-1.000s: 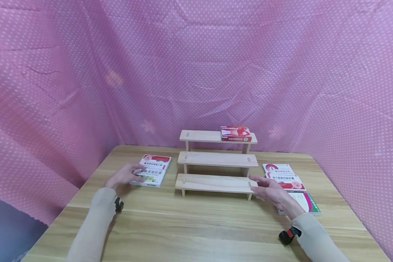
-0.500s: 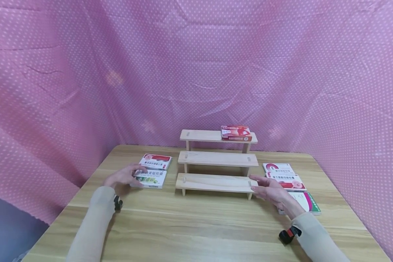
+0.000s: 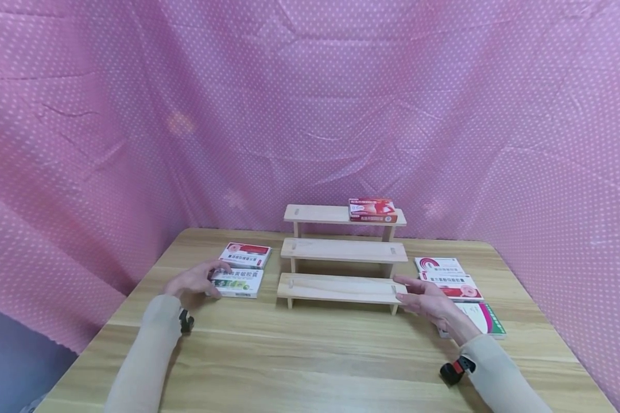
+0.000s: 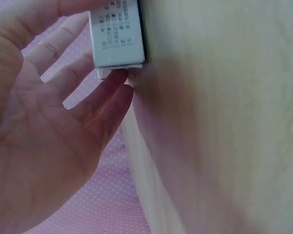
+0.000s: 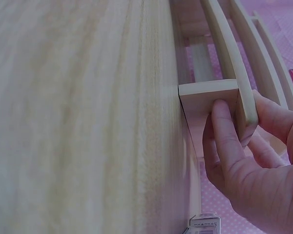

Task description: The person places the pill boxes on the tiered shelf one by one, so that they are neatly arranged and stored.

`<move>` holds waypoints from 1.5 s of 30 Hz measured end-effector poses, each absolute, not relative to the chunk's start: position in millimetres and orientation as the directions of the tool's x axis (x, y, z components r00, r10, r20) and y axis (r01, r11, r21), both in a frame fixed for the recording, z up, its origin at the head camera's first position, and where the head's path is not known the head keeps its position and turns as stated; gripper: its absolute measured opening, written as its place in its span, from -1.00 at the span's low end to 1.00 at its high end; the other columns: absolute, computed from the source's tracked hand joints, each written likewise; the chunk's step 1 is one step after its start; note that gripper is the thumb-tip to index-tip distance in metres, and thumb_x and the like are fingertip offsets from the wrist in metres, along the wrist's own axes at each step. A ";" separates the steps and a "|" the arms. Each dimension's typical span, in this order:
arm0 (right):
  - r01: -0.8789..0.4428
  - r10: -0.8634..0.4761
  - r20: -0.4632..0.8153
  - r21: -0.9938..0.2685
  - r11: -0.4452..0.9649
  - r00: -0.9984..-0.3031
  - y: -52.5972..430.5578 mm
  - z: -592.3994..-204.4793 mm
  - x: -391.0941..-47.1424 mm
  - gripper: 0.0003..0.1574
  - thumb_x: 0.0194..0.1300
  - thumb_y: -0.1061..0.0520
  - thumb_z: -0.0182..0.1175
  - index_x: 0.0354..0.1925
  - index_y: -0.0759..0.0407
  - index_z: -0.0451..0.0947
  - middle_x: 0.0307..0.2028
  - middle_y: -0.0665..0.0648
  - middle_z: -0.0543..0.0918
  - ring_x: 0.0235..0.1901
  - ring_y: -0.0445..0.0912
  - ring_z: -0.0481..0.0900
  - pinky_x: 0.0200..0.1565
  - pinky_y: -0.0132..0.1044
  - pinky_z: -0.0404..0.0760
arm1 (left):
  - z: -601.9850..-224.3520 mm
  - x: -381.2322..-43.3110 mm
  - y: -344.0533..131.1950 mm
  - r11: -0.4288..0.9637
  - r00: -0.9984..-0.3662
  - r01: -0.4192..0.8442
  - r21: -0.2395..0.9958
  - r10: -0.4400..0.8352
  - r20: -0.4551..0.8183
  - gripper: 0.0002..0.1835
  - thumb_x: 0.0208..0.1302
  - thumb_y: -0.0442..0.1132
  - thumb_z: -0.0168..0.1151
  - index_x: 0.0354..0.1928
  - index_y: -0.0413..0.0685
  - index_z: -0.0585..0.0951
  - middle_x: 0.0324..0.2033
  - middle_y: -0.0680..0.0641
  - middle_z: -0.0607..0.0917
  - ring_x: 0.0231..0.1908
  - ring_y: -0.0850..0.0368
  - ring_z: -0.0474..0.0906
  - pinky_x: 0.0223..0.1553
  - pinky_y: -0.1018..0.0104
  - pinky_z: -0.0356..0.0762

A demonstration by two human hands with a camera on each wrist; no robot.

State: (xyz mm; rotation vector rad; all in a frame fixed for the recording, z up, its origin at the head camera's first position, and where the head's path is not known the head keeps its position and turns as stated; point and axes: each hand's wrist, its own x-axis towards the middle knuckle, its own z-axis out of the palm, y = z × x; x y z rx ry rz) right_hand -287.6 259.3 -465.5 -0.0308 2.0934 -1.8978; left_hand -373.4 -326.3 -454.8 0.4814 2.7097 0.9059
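My left hand [image 3: 195, 279] holds the left end of a white and green medicine box [image 3: 240, 282] lying flat on the table's left side. In the left wrist view the thumb reaches along one side of the medicine box [image 4: 118, 36], with the fingers at its far side and lower end. A three-tier wooden display stand [image 3: 336, 288] stands mid-table. My right hand [image 3: 427, 299] grips the right end of its lowest shelf. In the right wrist view, fingers press against the support leg [image 5: 207, 97] while the thumb lies over the shelf board.
A red medicine box [image 3: 373, 210] sits at the right of the top shelf. Behind the left hand's box lies a red and white box [image 3: 246, 255]. Several medicine boxes [image 3: 452, 281] line the right side of the table [image 3: 310, 355]. A pink dotted curtain [image 3: 310, 103] hangs behind.
The white and green box has shifted slightly right and toward the front, turning a little straighter. The left hand's fingers have settled round its left end. The right hand stays on the shelf.
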 end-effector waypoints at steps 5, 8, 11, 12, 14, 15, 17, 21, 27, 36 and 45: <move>0.211 -0.212 -0.232 -0.971 0.116 -0.949 258.9 -465.3 -287.1 -0.18 0.33 0.17 0.26 0.45 0.22 0.18 0.40 0.39 0.24 -0.02 -0.20 0.61 0.10 -0.26 0.65 | -451.8 -370.5 -326.6 0.725 -0.912 0.208 0.657 0.387 -0.138 -0.23 -0.17 -0.28 0.52 0.22 0.03 0.48 0.31 -0.40 0.34 0.26 -0.41 0.27 0.29 -0.43 0.12; 0.217 -0.212 -0.238 -0.969 0.117 -0.948 258.8 -464.6 -286.7 -0.17 0.32 0.17 0.26 0.46 0.22 0.17 0.40 0.39 0.26 -0.02 -0.20 0.61 0.09 -0.26 0.65 | -449.6 -370.0 -326.4 0.706 -0.911 0.182 0.685 0.383 -0.153 -0.22 -0.13 -0.27 0.51 0.25 0.01 0.45 0.30 -0.40 0.34 0.25 -0.40 0.30 0.28 -0.40 0.18; 0.219 -0.218 -0.239 -0.969 0.112 -0.946 258.6 -463.6 -286.3 -0.16 0.33 0.17 0.25 0.46 0.22 0.16 0.36 0.36 0.33 -0.02 -0.20 0.61 0.10 -0.26 0.65 | -447.5 -369.6 -326.2 0.685 -0.915 0.135 0.716 0.364 -0.175 -0.20 -0.10 -0.27 0.51 0.28 0.01 0.42 0.29 -0.39 0.35 0.23 -0.34 0.35 0.27 -0.36 0.22; 0.219 -0.218 -0.239 -0.969 0.112 -0.946 258.4 -463.1 -286.1 -0.16 0.33 0.16 0.26 0.46 0.22 0.16 0.34 0.34 0.37 -0.03 -0.20 0.61 0.09 -0.26 0.65 | -446.4 -369.5 -326.2 0.679 -0.915 0.128 0.723 0.362 -0.178 -0.20 -0.09 -0.27 0.50 0.29 0.01 0.41 0.30 -0.40 0.34 0.22 -0.34 0.36 0.26 -0.36 0.22; 0.219 -0.216 -0.239 -0.969 0.111 -0.947 258.0 -462.5 -285.8 -0.16 0.33 0.16 0.26 0.46 0.22 0.17 0.31 0.32 0.40 -0.03 -0.20 0.62 0.09 -0.26 0.65 | -444.6 -368.9 -326.0 0.667 -0.918 0.113 0.736 0.353 -0.179 -0.18 -0.08 -0.27 0.51 0.30 0.03 0.40 0.31 -0.40 0.33 0.21 -0.32 0.37 0.26 -0.36 0.21; 0.217 -0.217 -0.238 -0.969 0.116 -0.947 258.0 -462.3 -285.7 -0.16 0.33 0.15 0.26 0.46 0.22 0.17 0.32 0.31 0.40 -0.03 -0.20 0.61 0.09 -0.26 0.65 | -443.7 -368.8 -326.0 0.663 -0.919 0.115 0.739 0.354 -0.175 -0.18 -0.08 -0.27 0.51 0.31 0.03 0.39 0.31 -0.41 0.32 0.21 -0.32 0.36 0.26 -0.36 0.21; 0.212 -0.220 -0.235 -0.970 0.121 -0.947 257.8 -461.8 -285.7 -0.16 0.33 0.15 0.26 0.46 0.21 0.17 0.33 0.32 0.38 -0.03 -0.21 0.61 0.10 -0.26 0.65 | -441.8 -368.8 -325.4 0.666 -0.924 0.119 0.736 0.346 -0.163 -0.17 -0.08 -0.25 0.52 0.32 0.06 0.39 0.32 -0.41 0.31 0.22 -0.32 0.35 0.27 -0.36 0.19; 0.215 -0.225 -0.236 -0.970 0.115 -0.945 258.0 -462.1 -285.9 -0.17 0.34 0.16 0.25 0.47 0.22 0.16 0.37 0.36 0.31 -0.01 -0.20 0.60 0.13 -0.25 0.63 | -440.0 -370.2 -324.1 0.687 -0.932 0.128 0.715 0.329 -0.150 -0.17 -0.06 -0.19 0.52 0.33 0.13 0.39 0.34 -0.39 0.30 0.25 -0.32 0.30 0.27 -0.35 0.19; 0.217 -0.226 -0.236 -0.970 0.106 -0.945 258.7 -463.9 -287.0 -0.17 0.34 0.17 0.25 0.46 0.23 0.16 0.36 0.36 0.32 -0.01 -0.20 0.61 0.11 -0.26 0.64 | -438.2 -370.2 -322.4 0.695 -0.937 0.112 0.710 0.312 -0.157 -0.16 -0.07 -0.14 0.53 0.33 0.16 0.39 0.34 -0.39 0.30 0.27 -0.31 0.28 0.27 -0.34 0.21; 0.202 -0.236 -0.222 -0.974 0.104 -0.946 260.2 -466.5 -288.1 -0.17 0.35 0.19 0.23 0.46 0.26 0.14 0.35 0.37 0.32 -0.01 -0.20 0.61 0.11 -0.28 0.64 | -440.6 -367.7 -319.0 0.687 -0.938 0.114 0.717 0.312 -0.150 -0.18 -0.07 -0.13 0.53 0.32 0.15 0.41 0.32 -0.34 0.35 0.26 -0.27 0.30 0.29 -0.30 0.21; 0.210 -0.205 -0.234 -0.969 0.132 -0.950 259.3 -466.9 -285.2 -0.18 0.31 0.17 0.27 0.45 0.22 0.19 0.33 0.35 0.26 -0.06 -0.15 0.58 0.04 -0.33 0.66 | -439.7 -365.3 -318.9 0.677 -0.938 0.102 0.728 0.309 -0.156 -0.18 -0.06 -0.13 0.54 0.31 0.14 0.41 0.30 -0.32 0.37 0.23 -0.22 0.33 0.25 -0.24 0.26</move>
